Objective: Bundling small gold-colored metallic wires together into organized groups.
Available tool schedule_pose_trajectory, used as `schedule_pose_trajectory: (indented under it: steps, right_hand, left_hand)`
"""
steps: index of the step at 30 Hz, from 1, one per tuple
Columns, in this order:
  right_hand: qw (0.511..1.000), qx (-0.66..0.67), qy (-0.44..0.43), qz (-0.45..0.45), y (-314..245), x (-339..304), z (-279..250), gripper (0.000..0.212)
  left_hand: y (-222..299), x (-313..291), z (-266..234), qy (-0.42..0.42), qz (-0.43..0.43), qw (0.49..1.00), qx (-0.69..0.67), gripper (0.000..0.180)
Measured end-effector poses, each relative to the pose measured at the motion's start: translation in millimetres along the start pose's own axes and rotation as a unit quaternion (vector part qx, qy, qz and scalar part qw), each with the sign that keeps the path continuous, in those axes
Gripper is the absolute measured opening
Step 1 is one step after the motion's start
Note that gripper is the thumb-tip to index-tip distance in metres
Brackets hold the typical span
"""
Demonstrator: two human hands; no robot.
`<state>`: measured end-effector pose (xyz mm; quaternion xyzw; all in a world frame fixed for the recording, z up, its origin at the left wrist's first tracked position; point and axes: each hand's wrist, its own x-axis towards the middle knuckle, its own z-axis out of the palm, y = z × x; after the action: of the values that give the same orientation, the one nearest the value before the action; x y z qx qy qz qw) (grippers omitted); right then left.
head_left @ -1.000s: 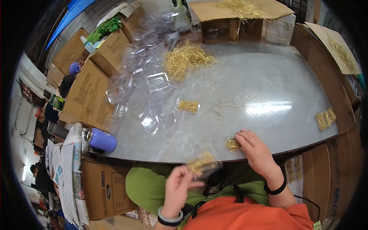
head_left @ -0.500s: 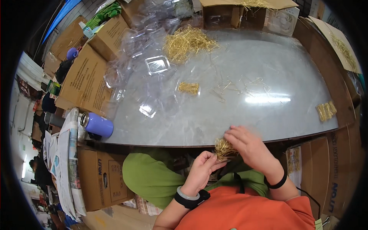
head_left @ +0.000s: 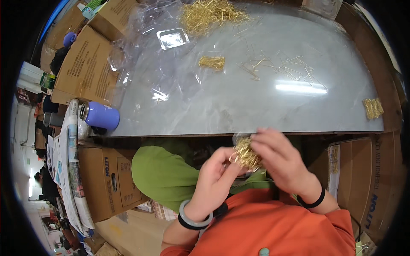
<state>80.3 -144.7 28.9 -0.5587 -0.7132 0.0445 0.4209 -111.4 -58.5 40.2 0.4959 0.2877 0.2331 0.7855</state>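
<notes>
Over my lap, just below the table's front edge, my left hand (head_left: 215, 177) is closed on a bundle of gold wire pieces (head_left: 246, 154), its thumb and fingers on the lower left side. My right hand (head_left: 279, 160) curves around the bundle's upper right side, its fingers together and somewhat smeared by motion. Something clear, like plastic, shows at the bundle's top edge; what it is I cannot make out. On the table lies another neat gold wire bundle (head_left: 212, 63), and several loose wire pieces (head_left: 294, 68) are strewn to its right.
A big heap of gold wire (head_left: 209, 17) lies at the back of the grey table (head_left: 239, 102). Clear plastic trays (head_left: 172, 38) pile up at the left. A purple bottle (head_left: 102, 117) lies at the left front corner. Wire bundles (head_left: 373, 109) sit at the right edge. Cardboard boxes (head_left: 87, 68) flank the table.
The view has tipped down, so the table sits higher in the picture. My left hand and the bundle show larger and more openly. The right hand stays at the bundle's upper right.
</notes>
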Motion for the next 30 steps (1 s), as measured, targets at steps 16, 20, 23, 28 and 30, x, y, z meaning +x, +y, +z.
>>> schedule_pose_trajectory:
  steps: [16, 20, 23, 28, 30]
  right_hand:
    - [0.993, -0.066, 0.008, 0.094, 63.3, 19.7, -22.0, 0.047]
    - [0.990, -0.025, 0.043, 0.135, 59.2, 20.9, -35.3, 0.055]
    - [0.984, -0.033, 0.060, 0.163, 57.2, 11.6, -47.6, 0.054]
    - [0.980, -0.087, 0.076, 0.160, 57.9, -10.4, -39.5, 0.045]
    - [0.979, -0.117, 0.099, 0.133, 53.1, -7.2, -33.2, 0.041]
  left_hand:
    - [2.4, 103.3, 4.9, 0.049, 0.359, 0.767, 0.529, 0.051]
    - [-9.3, 120.8, 12.0, -0.061, 0.351, 0.753, 0.553, 0.067]
    - [-9.2, 121.7, 12.9, -0.080, 0.315, 0.752, 0.573, 0.061]
    - [-13.1, 117.9, 19.6, -0.061, 0.323, 0.758, 0.564, 0.057]
    - [-15.1, 115.5, 21.0, -0.052, 0.329, 0.753, 0.568, 0.058]
